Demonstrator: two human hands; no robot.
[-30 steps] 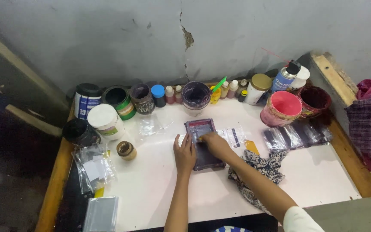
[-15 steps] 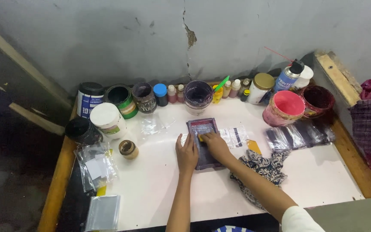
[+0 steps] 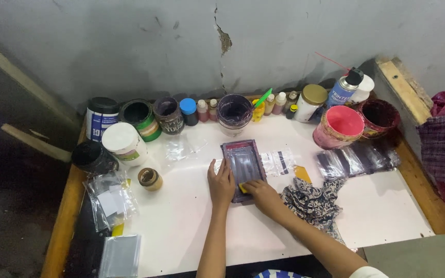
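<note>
The white counter (image 3: 191, 231) carries paint jars (image 3: 235, 110) along the wall. Mid-counter lies a small purple-framed screen (image 3: 244, 167); the left hand (image 3: 221, 183) presses flat, steadying its edge, while the right hand (image 3: 263, 195) grips a yellow squeegee (image 3: 243, 188).

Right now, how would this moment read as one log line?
left hand: steadies small screen frame | right hand: presses yellow squeegee at frame's near end | patterned rag beside | white table
</note>
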